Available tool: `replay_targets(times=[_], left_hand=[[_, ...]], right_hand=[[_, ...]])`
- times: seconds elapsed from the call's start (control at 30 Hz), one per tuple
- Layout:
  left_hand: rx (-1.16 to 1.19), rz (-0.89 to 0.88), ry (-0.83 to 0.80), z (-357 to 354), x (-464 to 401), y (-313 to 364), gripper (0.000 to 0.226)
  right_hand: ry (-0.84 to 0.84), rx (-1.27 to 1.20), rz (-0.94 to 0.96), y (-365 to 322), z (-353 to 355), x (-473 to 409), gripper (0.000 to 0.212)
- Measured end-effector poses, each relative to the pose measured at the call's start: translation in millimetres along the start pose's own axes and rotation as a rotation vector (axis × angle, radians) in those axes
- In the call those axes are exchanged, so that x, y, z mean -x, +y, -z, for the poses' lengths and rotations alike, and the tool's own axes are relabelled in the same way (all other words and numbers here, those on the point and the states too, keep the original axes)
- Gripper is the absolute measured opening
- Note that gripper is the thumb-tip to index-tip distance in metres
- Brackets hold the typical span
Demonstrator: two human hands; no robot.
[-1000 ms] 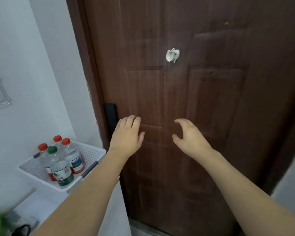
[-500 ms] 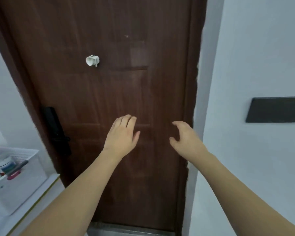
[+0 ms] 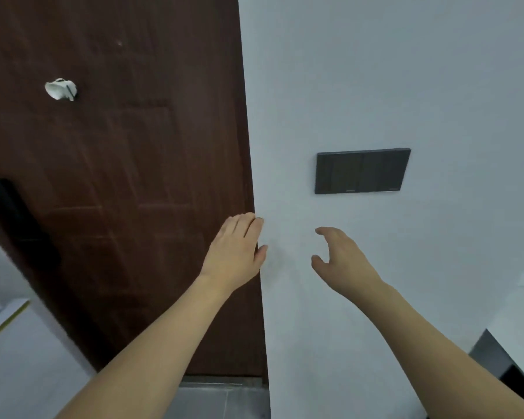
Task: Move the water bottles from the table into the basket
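While both arms reach forward, neither hand holds anything: the left hand [image 3: 235, 255] is flat and open with the fingers together, held in front of the edge where the brown door [image 3: 112, 182] meets the white wall [image 3: 375, 71], and the right hand [image 3: 342, 261] is loosely cupped, thumb and fingers apart, in front of the wall below a dark panel [image 3: 362, 170]. No water bottle, table or basket is in view, so where they lie cannot be told from here; only a white hook [image 3: 60, 89] on the door and a bit of a white surface [image 3: 3, 322] at the lower left show. Judging by this, the step in hand is finding the next bottle. To do it well, the head should tip down toward the table first, then one open hand should close round a bottle's middle, keeping it upright.
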State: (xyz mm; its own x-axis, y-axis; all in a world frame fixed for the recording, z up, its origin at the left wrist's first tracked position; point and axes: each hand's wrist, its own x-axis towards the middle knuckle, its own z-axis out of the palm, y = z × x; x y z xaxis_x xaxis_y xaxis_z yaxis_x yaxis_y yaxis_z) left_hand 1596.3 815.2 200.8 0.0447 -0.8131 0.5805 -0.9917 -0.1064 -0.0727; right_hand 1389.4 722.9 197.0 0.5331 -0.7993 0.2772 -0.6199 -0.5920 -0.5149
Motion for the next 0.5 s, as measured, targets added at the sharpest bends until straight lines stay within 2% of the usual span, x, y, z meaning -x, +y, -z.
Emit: replay_targets(times=[0.23,0.5], left_hand=[[-0.015,-0.007,-0.017,-15.3,-10.2,92.0,0.049],[-0.063,0.096,-0.052,-16.6,-14.8,231.0,0.05]], right_hand=[[0.004,0.002,-0.007,77.3,48.6,28.1,0.056],[-0.007,0.019,0.041,196.8,137.6,77.8,0.057]])
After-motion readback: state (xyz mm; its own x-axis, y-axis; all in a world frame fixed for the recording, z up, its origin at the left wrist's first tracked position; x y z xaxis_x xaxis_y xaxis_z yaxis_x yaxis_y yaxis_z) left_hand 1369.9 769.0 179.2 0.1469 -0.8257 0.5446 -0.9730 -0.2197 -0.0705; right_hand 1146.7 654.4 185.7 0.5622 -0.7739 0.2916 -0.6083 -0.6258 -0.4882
